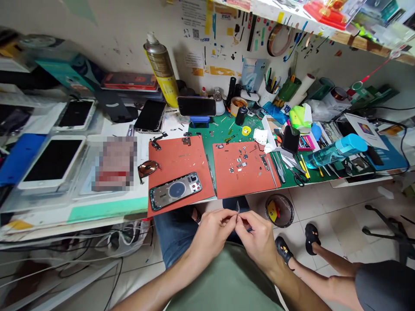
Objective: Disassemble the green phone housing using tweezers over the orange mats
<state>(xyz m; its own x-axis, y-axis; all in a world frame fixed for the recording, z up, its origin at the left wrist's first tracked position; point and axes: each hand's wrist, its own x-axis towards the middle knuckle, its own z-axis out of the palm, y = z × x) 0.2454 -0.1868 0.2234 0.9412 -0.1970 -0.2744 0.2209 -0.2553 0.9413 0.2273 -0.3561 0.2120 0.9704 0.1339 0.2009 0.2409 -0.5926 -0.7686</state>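
My left hand [218,226] and my right hand [256,229] meet in front of my body, just off the table's front edge. Both have thumb and fingers pinched together, fingertips touching. Between them a small thin pointed piece [238,207] sticks up; it is too small to name. On the left orange mat [175,155] lies a phone back housing [175,190] with a round pad in its middle. The right orange mat [227,181] carries several tiny phone parts [241,163]. A slim metal tool [210,168] lies between the mats.
Scissors [298,176], tweezers and a blue water bottle [337,151] lie on the right of the table. Phones [53,160] in trays stand left. A spray can [161,69] stands behind. A waste bin [279,210] and another person's legs [324,272] are at floor level right.
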